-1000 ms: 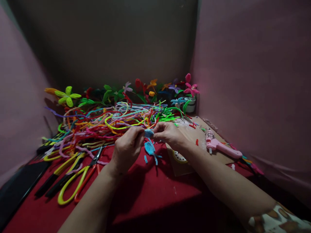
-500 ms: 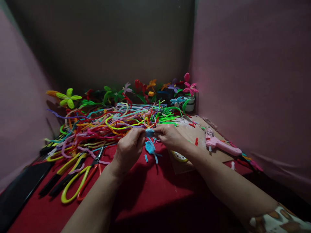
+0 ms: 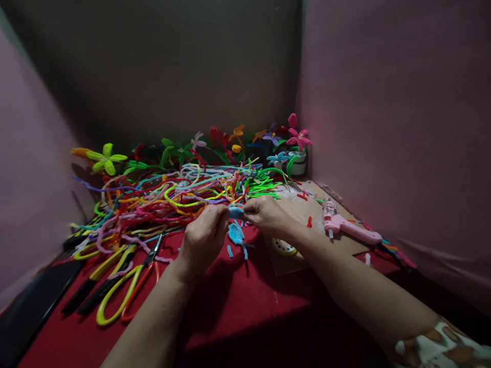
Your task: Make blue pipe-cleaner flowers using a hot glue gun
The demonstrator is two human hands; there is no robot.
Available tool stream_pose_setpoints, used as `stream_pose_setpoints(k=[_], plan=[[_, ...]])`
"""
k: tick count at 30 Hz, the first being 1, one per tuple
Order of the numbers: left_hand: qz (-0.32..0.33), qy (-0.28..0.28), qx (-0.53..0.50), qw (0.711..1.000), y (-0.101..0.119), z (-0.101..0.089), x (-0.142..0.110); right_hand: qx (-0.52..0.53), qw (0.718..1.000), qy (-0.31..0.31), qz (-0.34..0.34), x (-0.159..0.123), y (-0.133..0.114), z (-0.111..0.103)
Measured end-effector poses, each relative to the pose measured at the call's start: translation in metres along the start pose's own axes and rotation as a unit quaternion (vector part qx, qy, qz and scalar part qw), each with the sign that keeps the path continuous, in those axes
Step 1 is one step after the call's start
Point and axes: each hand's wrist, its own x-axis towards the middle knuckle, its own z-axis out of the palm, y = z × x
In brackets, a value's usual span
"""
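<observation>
Between my two hands is a light-blue pipe-cleaner petal (image 3: pixel 236 212), stretched sideways above the table. My left hand (image 3: pixel 205 232) pinches its left end, thumb against curled fingers. At the other end, my right hand (image 3: pixel 268 214) pinches it the same way. Just below lie more light-blue pipe-cleaner petals (image 3: pixel 236 233) with thin stem ends, on the red cloth (image 3: pixel 249 306). A short light-blue offcut (image 3: pixel 229 251) rests to their left. Fingertips partly cover the held petal's ends.
A heap of coloured pipe cleaners (image 3: pixel 153 204) spreads behind my hands. Scissors (image 3: pixel 130 286) and black-and-yellow pliers (image 3: pixel 99 278) lie at left. On cardboard (image 3: pixel 295 209) at right sits a pink glue gun (image 3: pixel 351 228). Pipe-cleaner flowers (image 3: pixel 105 159) line the back. A black object (image 3: pixel 42 301) sits far left.
Both hands stay on the blue petal; my fingers have shifted slightly along its ends and its tilt has changed a little. The camera view has moved slightly.
</observation>
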Motion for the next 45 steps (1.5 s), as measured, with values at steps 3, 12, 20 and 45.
stream_pose_setpoints(k=[3, 12, 20, 45], plan=[[-0.028, -0.003, -0.026, 0.999, 0.001, -0.004, 0.002, 0.008, 1.0, 0.017, 0.004, -0.001, -0.001, 0.002], [-0.159, 0.002, -0.18, 0.971, 0.004, -0.002, 0.0, -0.068, 0.993, 0.096, -0.023, -0.006, -0.008, 0.01], [-0.136, -0.003, -0.198, 0.971, 0.006, -0.007, 0.002, -0.2, 0.957, 0.176, -0.112, -0.009, 0.0, 0.019], [-0.122, -0.017, -0.052, 0.991, -0.002, -0.011, 0.004, 0.434, 0.893, 0.066, 0.094, 0.0, -0.002, 0.013]])
